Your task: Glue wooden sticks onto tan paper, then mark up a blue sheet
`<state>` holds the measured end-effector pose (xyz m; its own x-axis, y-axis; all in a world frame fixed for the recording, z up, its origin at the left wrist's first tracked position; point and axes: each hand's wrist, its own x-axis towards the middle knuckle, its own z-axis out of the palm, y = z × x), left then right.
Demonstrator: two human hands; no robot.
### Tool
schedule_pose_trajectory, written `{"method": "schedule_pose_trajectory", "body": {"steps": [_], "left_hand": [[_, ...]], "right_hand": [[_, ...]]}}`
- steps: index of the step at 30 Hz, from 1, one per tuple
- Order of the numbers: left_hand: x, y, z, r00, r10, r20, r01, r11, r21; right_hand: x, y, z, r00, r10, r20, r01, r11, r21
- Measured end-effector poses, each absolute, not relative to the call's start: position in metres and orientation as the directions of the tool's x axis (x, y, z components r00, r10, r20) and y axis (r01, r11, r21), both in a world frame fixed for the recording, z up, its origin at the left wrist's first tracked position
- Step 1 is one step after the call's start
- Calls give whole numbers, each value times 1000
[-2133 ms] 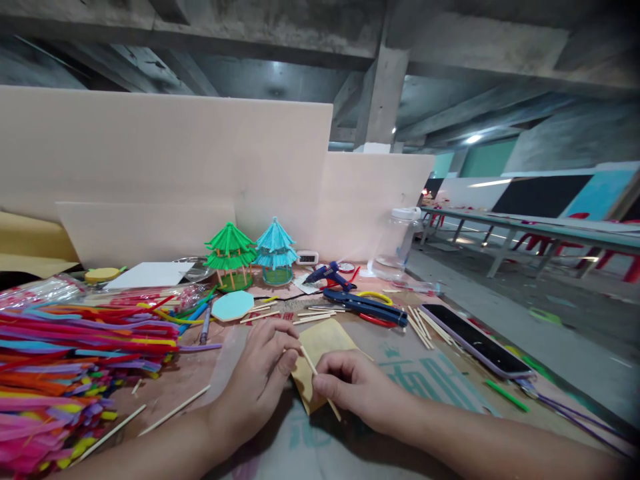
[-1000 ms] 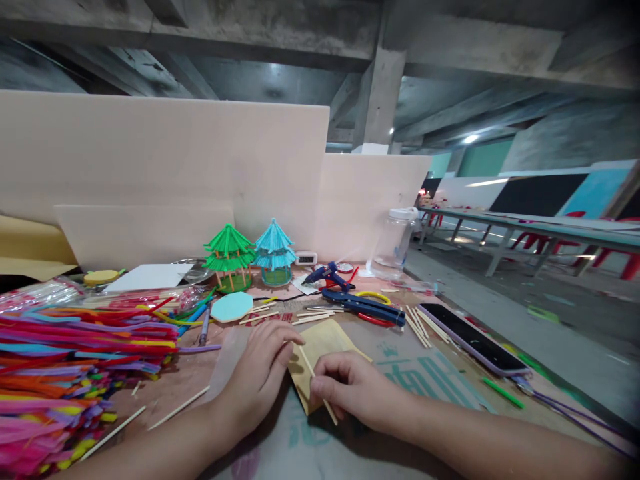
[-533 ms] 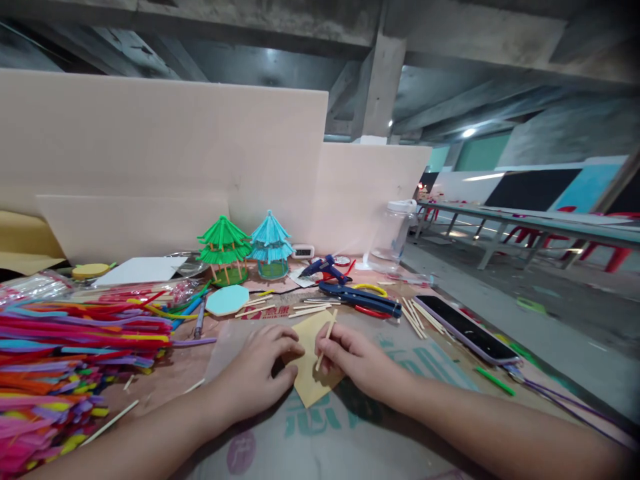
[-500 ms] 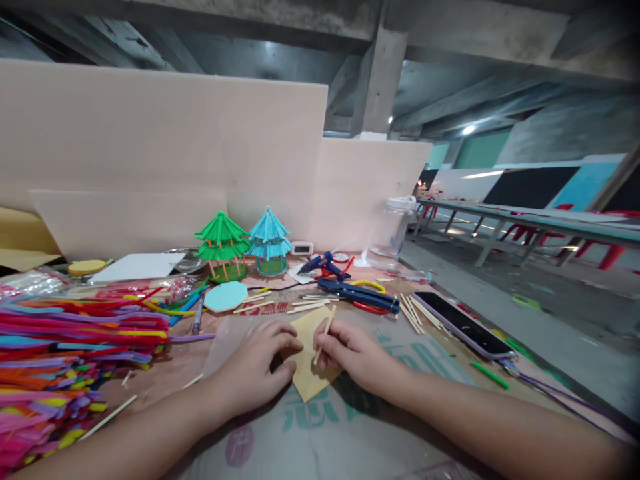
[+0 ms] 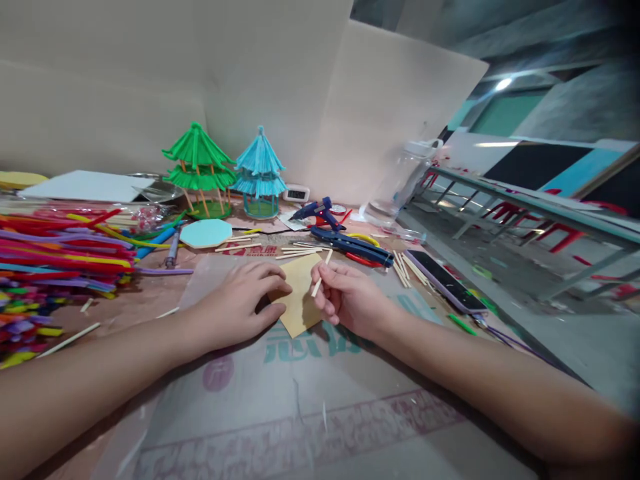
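Observation:
My left hand (image 5: 239, 303) lies on the left edge of a tan sandpaper sheet (image 5: 299, 299) on the table, fingers curled down and pressing it flat. A thin wooden stick (image 5: 321, 273) is pinched in my right hand (image 5: 345, 298), its lower end against the sheet and the stick tilted up and away from me. Both hands sit close together near the table's middle.
A heap of coloured pipe cleaners (image 5: 55, 260) fills the left. Behind stand a green pavilion model (image 5: 199, 167) and a blue one (image 5: 259, 170). A blue glue gun (image 5: 316, 212), blue pliers (image 5: 351, 244), loose sticks (image 5: 406, 265), a phone (image 5: 444, 280) and a clear jar (image 5: 400, 190) lie right.
The stick has been turned from lying across the sheet to pointing up and away, held by its lower part. The camera has dipped down and closer to the table.

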<state>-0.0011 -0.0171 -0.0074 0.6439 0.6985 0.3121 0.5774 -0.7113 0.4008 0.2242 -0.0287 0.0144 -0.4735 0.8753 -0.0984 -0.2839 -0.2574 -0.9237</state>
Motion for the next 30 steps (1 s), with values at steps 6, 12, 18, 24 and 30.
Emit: {"method": "schedule_pose_trajectory", "body": {"steps": [6,12,18,24,30], "left_hand": [[-1,-18,-8,651,688,321,580,-723,375],[-1,-20,-4,655,693,301,582,-717,384],[-1,-20,-5,658,691,300,575,-718,392],[-1,-20,-5,664,675,321,560,-734,384],[0,-21,-2,664,688,293,586,-722,368]], "right_hand": [[225,-30,13,-476,878,-42,-262,-187,-947],[224,-32,14,-414,907,73,56,105,-993],[223,-37,13,-489,848,205,276,373,-886],[222,-40,15,-717,618,323,435,759,-484],[223,-38,17,-764,579,284,505,811,-296]]}}
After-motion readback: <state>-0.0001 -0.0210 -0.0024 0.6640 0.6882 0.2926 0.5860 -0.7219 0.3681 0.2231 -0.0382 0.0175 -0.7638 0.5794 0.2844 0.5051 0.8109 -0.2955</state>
